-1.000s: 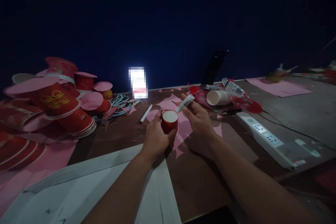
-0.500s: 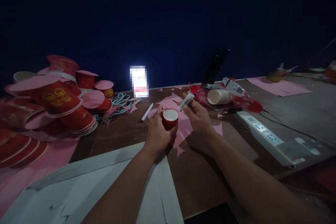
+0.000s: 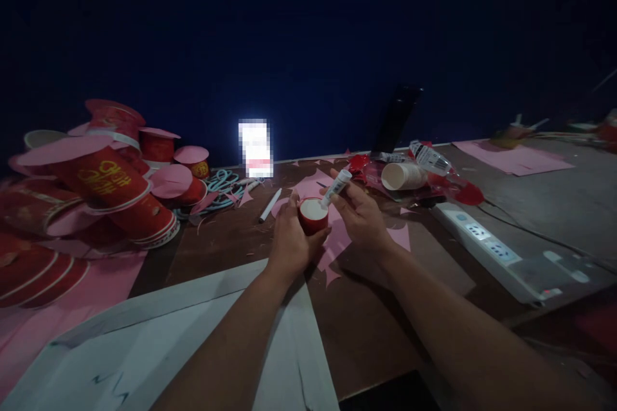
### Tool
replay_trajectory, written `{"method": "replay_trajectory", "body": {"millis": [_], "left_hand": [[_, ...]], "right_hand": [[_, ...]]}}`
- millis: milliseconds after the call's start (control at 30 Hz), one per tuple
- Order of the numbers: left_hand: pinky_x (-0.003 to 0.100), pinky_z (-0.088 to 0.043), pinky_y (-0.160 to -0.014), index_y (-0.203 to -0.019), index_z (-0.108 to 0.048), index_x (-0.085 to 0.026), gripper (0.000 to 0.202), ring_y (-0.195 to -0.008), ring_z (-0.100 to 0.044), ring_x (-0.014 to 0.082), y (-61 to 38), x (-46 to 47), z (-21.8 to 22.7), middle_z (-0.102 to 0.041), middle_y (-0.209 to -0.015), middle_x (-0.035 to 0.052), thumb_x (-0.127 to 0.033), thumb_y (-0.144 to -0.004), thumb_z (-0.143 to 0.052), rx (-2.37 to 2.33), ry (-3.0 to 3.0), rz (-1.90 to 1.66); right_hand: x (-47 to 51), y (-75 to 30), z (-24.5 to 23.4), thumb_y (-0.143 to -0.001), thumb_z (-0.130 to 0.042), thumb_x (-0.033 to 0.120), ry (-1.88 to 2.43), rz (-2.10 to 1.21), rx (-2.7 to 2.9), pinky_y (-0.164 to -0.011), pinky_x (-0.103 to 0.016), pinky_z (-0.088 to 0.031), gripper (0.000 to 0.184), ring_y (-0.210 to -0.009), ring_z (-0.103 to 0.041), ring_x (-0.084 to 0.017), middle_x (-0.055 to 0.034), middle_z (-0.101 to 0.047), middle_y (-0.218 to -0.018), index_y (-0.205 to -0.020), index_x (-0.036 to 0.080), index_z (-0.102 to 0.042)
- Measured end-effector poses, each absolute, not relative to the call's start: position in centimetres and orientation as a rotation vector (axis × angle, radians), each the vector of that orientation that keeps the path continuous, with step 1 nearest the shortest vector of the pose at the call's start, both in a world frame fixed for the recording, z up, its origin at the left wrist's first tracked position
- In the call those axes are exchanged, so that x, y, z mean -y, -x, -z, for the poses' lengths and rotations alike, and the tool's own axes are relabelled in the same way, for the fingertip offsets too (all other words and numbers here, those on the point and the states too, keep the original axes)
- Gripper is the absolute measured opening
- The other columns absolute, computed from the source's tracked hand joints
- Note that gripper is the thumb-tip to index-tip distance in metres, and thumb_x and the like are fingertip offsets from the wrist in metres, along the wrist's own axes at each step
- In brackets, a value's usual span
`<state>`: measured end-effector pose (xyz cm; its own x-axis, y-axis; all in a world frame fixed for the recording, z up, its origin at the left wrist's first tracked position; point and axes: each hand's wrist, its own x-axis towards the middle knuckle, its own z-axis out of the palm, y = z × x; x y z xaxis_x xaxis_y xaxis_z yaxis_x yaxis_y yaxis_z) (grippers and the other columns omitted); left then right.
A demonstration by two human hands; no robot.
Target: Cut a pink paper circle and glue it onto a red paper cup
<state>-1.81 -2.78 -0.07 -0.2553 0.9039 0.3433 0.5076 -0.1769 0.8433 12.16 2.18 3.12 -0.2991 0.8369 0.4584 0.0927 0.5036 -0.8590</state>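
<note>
My left hand (image 3: 292,241) is wrapped round a small red paper cup (image 3: 313,226), whose white inner side faces up toward me. Between the fingers of my right hand (image 3: 362,215) is a white glue stick (image 3: 336,188), tilted so that its lower tip meets the cup's right rim. Pink paper scraps (image 3: 337,241) with pointed edges lie under and behind both hands. A white marker (image 3: 270,205) rests on the brown table left of the cup.
Red cups with pink paper discs (image 3: 116,173) are heaped at the left. Nested paper cups (image 3: 403,176) in plastic wrapping lie behind my right hand. A power strip (image 3: 482,250) is at the right, a lit screen (image 3: 255,148) at the back. White board (image 3: 193,327) lies under my left arm.
The glue stick in my right hand has come down and left, so its tip now touches the cup's rim. My left hand and the cup have barely moved.
</note>
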Motion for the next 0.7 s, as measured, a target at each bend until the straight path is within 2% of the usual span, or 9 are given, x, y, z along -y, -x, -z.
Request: {"method": "replay_trajectory", "body": {"millis": [200,433,700], "left_hand": [[0.045,-0.034,-0.099,-0.141,-0.025,-0.021,0.090,-0.118,-0.046,0.0280,2.05,3.56,-0.44,-0.043,-0.134,0.0147,-0.028,-0.064,-0.071,-1.685,-1.683,-1.357],[0.046,-0.032,-0.101,-0.142,-0.019,-0.021,0.108,-0.121,-0.042,0.0296,1.71,3.57,-0.35,-0.046,-0.126,0.0138,-0.044,-0.054,-0.078,-1.755,-1.699,-1.399],[0.047,-0.036,-0.098,-0.138,-0.029,-0.023,0.087,-0.119,-0.045,0.0289,1.48,3.55,-0.90,-0.048,-0.127,0.0134,-0.035,-0.064,-0.072,-1.753,-1.707,-1.364]], "right_hand": [[-2.52,-12.41,-2.97,-0.086,-0.052,0.035,0.838,-0.946,1.648,-0.093,-0.038,-0.043,0.050,-0.103,-0.059,-0.021,-0.0059,-0.065,-0.113,-0.134,0.023,-0.045],[-2.00,-12.24,-3.41,-0.086,-0.054,0.033,0.776,-1.014,1.616,-0.092,-0.036,-0.044,0.048,-0.105,-0.059,-0.021,-0.0057,-0.066,-0.112,-0.133,0.024,-0.046],[-2.14,-12.26,-3.18,-0.087,-0.052,0.031,0.815,-0.831,1.761,-0.091,-0.037,-0.044,0.036,-0.101,-0.060,-0.022,-0.0061,-0.068,-0.106,-0.121,0.021,-0.058]]}}
